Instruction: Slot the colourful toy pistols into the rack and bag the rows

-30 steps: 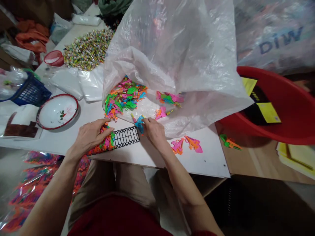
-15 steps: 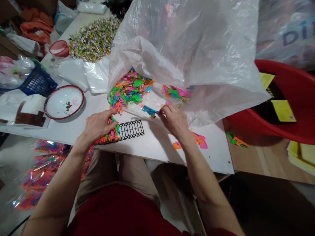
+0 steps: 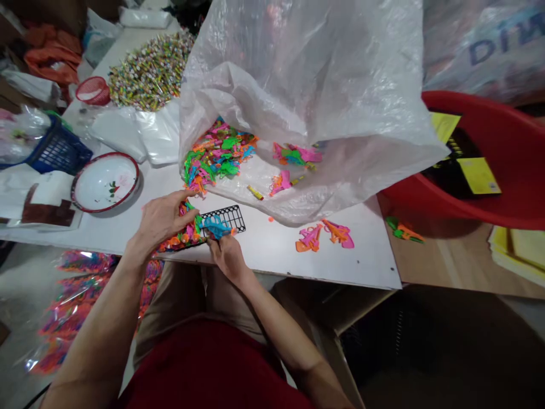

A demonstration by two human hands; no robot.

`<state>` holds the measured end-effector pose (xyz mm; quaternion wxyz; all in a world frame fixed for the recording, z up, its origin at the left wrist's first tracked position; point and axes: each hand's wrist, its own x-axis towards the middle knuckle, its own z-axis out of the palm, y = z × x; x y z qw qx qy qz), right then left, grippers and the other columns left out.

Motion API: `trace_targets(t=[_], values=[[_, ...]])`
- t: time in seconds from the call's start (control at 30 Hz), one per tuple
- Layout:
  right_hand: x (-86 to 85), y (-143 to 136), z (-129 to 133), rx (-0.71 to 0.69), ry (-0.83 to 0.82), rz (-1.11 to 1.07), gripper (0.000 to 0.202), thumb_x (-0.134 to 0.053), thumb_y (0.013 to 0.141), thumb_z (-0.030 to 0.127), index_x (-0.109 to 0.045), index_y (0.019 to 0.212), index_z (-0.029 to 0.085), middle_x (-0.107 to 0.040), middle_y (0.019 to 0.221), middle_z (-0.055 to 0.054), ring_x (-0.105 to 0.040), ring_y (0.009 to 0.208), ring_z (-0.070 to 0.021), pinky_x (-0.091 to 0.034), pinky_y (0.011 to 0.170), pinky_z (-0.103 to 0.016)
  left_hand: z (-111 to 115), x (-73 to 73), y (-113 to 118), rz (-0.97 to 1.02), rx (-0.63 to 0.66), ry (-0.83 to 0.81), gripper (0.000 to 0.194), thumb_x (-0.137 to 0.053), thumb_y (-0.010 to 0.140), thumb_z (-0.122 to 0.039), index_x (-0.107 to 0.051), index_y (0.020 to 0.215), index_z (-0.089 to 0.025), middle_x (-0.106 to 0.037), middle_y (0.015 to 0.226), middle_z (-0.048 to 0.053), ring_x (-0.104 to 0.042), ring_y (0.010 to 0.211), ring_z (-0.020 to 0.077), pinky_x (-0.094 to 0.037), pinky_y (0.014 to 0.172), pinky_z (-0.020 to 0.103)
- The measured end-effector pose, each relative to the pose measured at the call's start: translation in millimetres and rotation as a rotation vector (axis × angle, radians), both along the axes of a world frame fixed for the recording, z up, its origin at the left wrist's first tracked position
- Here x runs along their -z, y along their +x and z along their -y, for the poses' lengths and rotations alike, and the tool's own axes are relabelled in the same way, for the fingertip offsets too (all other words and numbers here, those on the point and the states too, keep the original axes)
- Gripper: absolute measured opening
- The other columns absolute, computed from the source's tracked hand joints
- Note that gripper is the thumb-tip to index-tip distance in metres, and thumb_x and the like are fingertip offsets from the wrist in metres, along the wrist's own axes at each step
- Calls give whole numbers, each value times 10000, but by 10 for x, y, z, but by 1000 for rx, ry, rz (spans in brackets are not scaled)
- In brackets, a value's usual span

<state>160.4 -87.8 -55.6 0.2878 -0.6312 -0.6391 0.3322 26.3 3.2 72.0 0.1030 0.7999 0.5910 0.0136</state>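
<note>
My left hand [image 3: 162, 220] curls over a packed row of colourful plastic toy guns [image 3: 175, 241], steadying them in a black grid rack [image 3: 234, 211]. The row fills the rack's left part, while bare slots show at its right. Pinched in my right hand [image 3: 229, 257] is a blue toy gun [image 3: 218, 228], held over the rack beside the last green one; whether it sits in a slot I cannot tell. Just behind lies a heap of mixed toy guns [image 3: 221, 149] in the mouth of a large clear plastic bag [image 3: 272, 205].
Loose pink and orange toy guns [image 3: 310, 238] lie right on the white table [image 3: 264, 250]. A red tub [image 3: 464, 211] stands beyond. At left are an enamel bowl [image 3: 106, 179], a blue basket [image 3: 63, 149] and a mound of small wrapped pieces [image 3: 149, 71]. Filled bags [image 3: 72, 307] lie below.
My right hand has carried the blue toy gun left and nearer me, from the bag's edge to the rack. My left hand stays on the row. The view has shifted slightly.
</note>
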Motion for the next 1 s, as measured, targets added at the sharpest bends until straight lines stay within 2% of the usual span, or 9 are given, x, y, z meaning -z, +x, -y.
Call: trace_targets(t=[0.17,0.3,0.4,0.47,0.6,0.7,0.77,0.87,1.0], values=[[13,23,-2,-190,-5,260,173,-456,919,83,-605,936,168,-642,924,-76,-605,813,-191,-496,697,-263,-6,32,-26,29,38,12,478,-561,835,-464,-607,1275,-283,-712,843,3,-671,807,215,-439,729,280],[-192,23,-25,-310,24,420,206,-408,930,55,-560,1004,172,-608,996,-72,-600,827,-175,-506,654,-248,-16,62,-47,27,49,29,468,-549,845,-458,-603,1276,-284,-716,910,16,-669,824,225,-438,731,294],[-368,-10,-39,-324,11,512,205,-411,917,35,-549,1018,148,-602,997,-97,-607,846,-184,-522,672,-253,-20,63,-46,31,56,29,464,-539,851,-447,-606,1272,-264,-714,921,27,-667,812,226,-439,732,301],[-416,-20,-29,-309,0,521,211,-396,924,38,-551,1025,140,-603,1001,-111,-611,852,-188,-533,686,-260,-21,53,-43,33,53,22,464,-544,849,-452,-609,1268,-262,-713,894,22,-665,793,220,-438,717,295],[-339,48,58,-234,25,261,228,-428,915,52,-554,1085,137,-606,1049,-109,-613,931,-197,-552,811,-302,-21,42,-44,44,70,24,464,-541,855,-472,-607,1268,-271,-713,900,12,-662,783,204,-429,687,275],[-267,126,127,-137,230,-68,387,-501,905,98,-458,1288,142,-540,1276,-129,-517,1200,-210,-469,1030,-345,-24,47,-48,51,78,35,481,-535,852,-492,-610,1261,-250,-714,962,22,-661,794,199,-427,677,268],[-253,153,123,-124,371,-204,475,-507,923,139,-377,1378,180,-472,1388,-123,-429,1313,-206,-413,1097,-370,-27,51,-49,52,83,38,497,-529,850,-509,-609,1263,-245,-714,980,25,-660,797,200,-428,675,267],[-248,153,43,-209,496,-278,500,-457,953,143,-319,1427,228,-522,1352,-99,-457,1295,-187,-430,1078,-376,-29,55,-50,48,87,33,508,-515,856,-526,-610,1263,-238,-717,983,28,-661,801,202,-441,699,274],[-233,145,-40,-283,552,-173,548,-456,950,114,-282,1464,193,-568,1293,-117,-489,1260,-199,-445,1062,-377,-26,68,-62,40,82,30,500,-505,864,-532,-618,1252,-239,-716,1026,36,-667,823,208,-458,751,291]])
